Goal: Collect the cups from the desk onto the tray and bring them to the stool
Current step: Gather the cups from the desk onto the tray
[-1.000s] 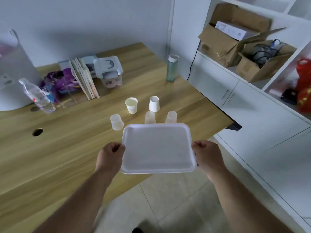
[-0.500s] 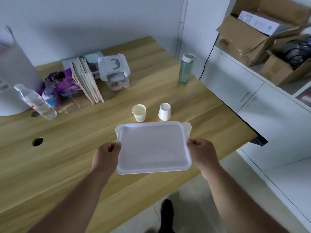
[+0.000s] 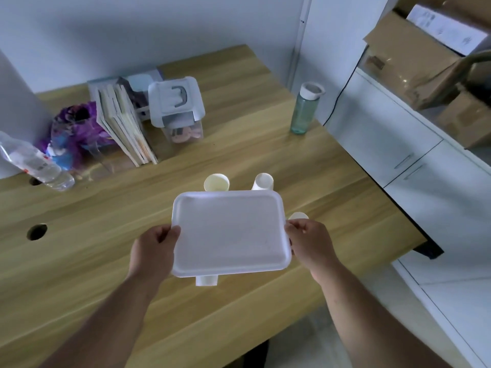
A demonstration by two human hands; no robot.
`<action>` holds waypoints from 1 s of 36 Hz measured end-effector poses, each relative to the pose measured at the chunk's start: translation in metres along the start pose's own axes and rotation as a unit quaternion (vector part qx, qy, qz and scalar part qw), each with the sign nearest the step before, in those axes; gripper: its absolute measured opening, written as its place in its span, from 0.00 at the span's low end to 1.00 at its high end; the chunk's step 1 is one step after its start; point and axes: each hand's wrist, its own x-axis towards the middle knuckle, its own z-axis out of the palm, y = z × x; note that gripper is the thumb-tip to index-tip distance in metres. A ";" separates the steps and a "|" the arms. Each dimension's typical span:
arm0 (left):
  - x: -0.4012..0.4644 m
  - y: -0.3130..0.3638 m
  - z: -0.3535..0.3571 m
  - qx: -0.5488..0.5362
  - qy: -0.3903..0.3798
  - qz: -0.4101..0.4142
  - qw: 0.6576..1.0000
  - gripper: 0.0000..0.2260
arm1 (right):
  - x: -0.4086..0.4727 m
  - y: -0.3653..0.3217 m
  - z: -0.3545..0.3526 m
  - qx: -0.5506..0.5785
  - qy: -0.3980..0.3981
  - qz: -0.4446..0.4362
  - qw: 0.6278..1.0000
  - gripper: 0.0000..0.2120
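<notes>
White tray (image 3: 228,232) is pinched at both side rims by hands, best lowered level onto bare worktop (image 3: 106,251) beside cups (image 3: 216,182).

A wooden desk (image 3: 239,160) with a round cable hole (image 3: 37,231) at 9 o'clock fills a dim room, backed by a plain pale wall (image 3: 148,30). At 3 o'clock stand white cabinets (image 3: 414,155) with slim bar handles; open cardboard boxes (image 3: 414,62) crowd the shelf above at 1 o'clock (one holds white printed sheets). Pale floor tiles (image 3: 332,346) show at 5 o'clock. A dark cable (image 3: 337,107) drops behind the desk's far right corner.
</notes>
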 end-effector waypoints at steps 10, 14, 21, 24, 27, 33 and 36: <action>0.022 -0.010 -0.003 -0.004 0.014 0.000 1.000 0.05 | 0.038 0.013 -0.014 -0.267 0.069 -0.075 0.958 0.32; 0.023 -0.011 -0.004 -0.012 0.016 0.004 1.000 0.07 | 0.055 0.012 -0.012 -0.462 -0.069 -0.080 0.881 0.44; 0.022 -0.007 -0.003 -0.005 0.021 0.004 1.000 0.09 | 0.071 0.020 0.001 -0.573 -0.058 -0.098 0.811 0.37; 0.020 -0.005 -0.003 -0.011 0.022 -0.001 1.000 0.11 | 0.074 0.023 -0.001 -0.578 -0.044 -0.107 0.808 0.32; 0.019 -0.003 -0.005 -0.015 0.020 -0.005 1.000 0.10 | 0.071 0.020 -0.006 -0.568 -0.034 -0.109 0.815 0.27; 0.016 -0.001 -0.008 -0.016 0.017 -0.006 1.000 0.08 | 0.066 -0.015 -0.035 -0.441 0.063 -0.066 0.893 0.25; 0.013 0.002 -0.009 -0.015 0.010 -0.012 1.000 0.07 | 0.055 -0.048 -0.052 -0.259 0.101 -0.029 0.960 0.24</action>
